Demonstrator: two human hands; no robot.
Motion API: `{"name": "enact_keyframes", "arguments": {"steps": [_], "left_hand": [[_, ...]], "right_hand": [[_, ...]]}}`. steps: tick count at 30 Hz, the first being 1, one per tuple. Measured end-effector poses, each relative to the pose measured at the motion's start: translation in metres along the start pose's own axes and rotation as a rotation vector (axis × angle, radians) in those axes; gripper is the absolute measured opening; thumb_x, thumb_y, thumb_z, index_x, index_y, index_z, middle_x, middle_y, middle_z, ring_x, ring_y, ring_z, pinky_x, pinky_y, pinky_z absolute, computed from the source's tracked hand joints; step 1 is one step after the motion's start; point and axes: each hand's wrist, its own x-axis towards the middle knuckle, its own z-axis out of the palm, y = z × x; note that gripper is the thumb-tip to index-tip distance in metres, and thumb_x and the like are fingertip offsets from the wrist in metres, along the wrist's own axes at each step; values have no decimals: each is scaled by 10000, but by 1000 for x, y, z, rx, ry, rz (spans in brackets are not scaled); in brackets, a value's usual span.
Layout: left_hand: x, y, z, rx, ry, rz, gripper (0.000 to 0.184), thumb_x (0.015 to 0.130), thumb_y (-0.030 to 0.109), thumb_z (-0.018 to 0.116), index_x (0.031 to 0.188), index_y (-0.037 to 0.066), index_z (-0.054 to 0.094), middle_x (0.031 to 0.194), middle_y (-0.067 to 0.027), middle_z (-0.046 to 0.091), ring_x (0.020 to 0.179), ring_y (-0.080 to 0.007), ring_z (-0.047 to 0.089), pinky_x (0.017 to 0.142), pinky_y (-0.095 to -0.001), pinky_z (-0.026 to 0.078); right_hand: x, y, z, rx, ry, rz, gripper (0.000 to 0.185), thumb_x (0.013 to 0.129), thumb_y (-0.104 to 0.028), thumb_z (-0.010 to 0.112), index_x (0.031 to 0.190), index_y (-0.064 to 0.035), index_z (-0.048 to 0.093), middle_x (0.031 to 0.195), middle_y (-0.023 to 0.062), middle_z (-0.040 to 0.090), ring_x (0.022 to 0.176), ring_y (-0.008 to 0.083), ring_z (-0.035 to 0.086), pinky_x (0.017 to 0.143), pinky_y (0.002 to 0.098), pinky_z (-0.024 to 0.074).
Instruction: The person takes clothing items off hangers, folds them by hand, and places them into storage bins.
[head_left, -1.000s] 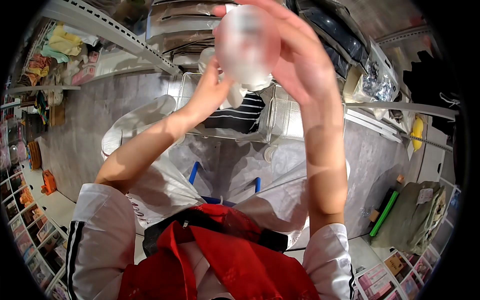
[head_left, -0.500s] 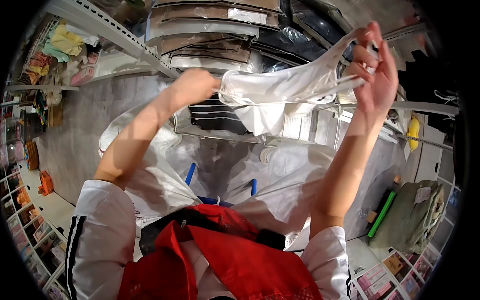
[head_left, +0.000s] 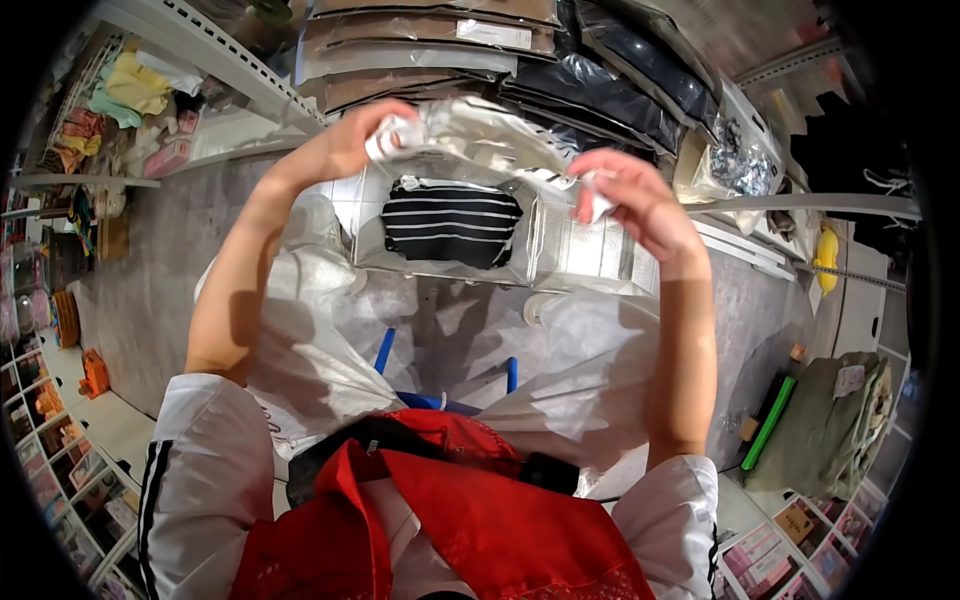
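A white cloth item with dark marks [head_left: 490,125] is stretched between my two hands, above a wire basket. Its left end is pinched in my left hand [head_left: 375,135], whose fingers are closed on the fabric. The fingers of my right hand [head_left: 630,195] grip the other end, where a white tip pokes out below them. Under the cloth, a black item with white stripes [head_left: 452,222] lies in the left compartment of the wire basket [head_left: 534,240].
Plastic-wrapped brown and black packages [head_left: 430,45] are stacked beyond the basket. Metal shelf rails [head_left: 230,70] run at both sides. A blue frame [head_left: 445,402] stands between my legs. At right lie a green-edged object [head_left: 768,425] and an olive bag [head_left: 830,430].
My right hand has come down and inward, and my left hand has risen slightly. The white cloth has lifted off the basket and now shows dark marks, uncovering more of the striped item.
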Motion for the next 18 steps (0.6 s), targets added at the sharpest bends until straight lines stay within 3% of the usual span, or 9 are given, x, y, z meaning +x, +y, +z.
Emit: {"name": "enact_keyframes", "arguments": {"steps": [1,3,4,5,7,9,13,16,18], "left_hand": [[-4,-9,-1,106,-108,43,307,860,178,549,1121,28,488,1087,-72,554,1025,-150,499,908,-279,377],[-14,-26,6,-30,-246,0,374,900,268,483,1158,-3,483,1030,-84,576,969,-140,519,861,-263,420],[-19,-32,8,-93,-296,-89,387,907,282,466,1174,3,489,1053,-99,577,945,-140,536,822,-268,451],[-21,-31,10,-64,-358,-141,338,922,233,429,1176,15,475,1074,-112,572,968,-164,543,859,-300,427],[-21,-23,16,-139,-318,-431,397,947,307,333,1159,3,478,1037,-112,589,886,-161,593,782,-293,471],[-15,-53,18,-160,-287,-456,455,953,356,259,1127,3,487,971,-103,613,792,-158,622,688,-278,490],[8,-134,35,-347,160,-400,290,890,118,329,1085,-13,498,891,-127,630,694,-141,615,611,-242,462],[6,-146,60,-455,417,-253,235,838,55,410,1027,-16,530,869,-114,632,717,-142,612,635,-275,464],[-5,-155,71,86,320,-113,196,779,-12,452,950,-6,548,881,-106,609,791,-221,609,701,-320,473]], "right_hand": [[1,5,4,-19,-96,49,248,842,-195,537,1020,-24,567,720,55,596,713,145,581,744,279,469],[3,18,14,-140,-249,94,256,841,-213,545,1012,-24,576,762,68,618,758,152,592,747,274,455],[3,26,16,-146,-314,189,255,847,-212,543,1014,-21,576,788,75,629,782,151,596,749,279,451],[4,29,20,-101,-357,249,231,858,-172,529,1016,-10,570,785,77,629,781,149,597,739,271,453],[10,44,26,-86,-278,308,193,868,-157,512,998,-37,589,817,56,644,751,107,593,643,214,425],[24,66,25,-12,-64,275,179,863,-119,497,991,-33,586,828,55,644,757,108,592,639,209,421],[73,123,5,-102,277,147,188,828,-57,476,988,-25,569,851,52,644,728,107,578,642,215,422],[90,141,1,-56,392,57,171,781,-20,496,919,-26,597,844,55,647,719,104,571,645,230,429],[91,160,0,-129,271,30,159,748,2,512,865,-30,616,825,57,649,710,101,565,642,234,430]]}}
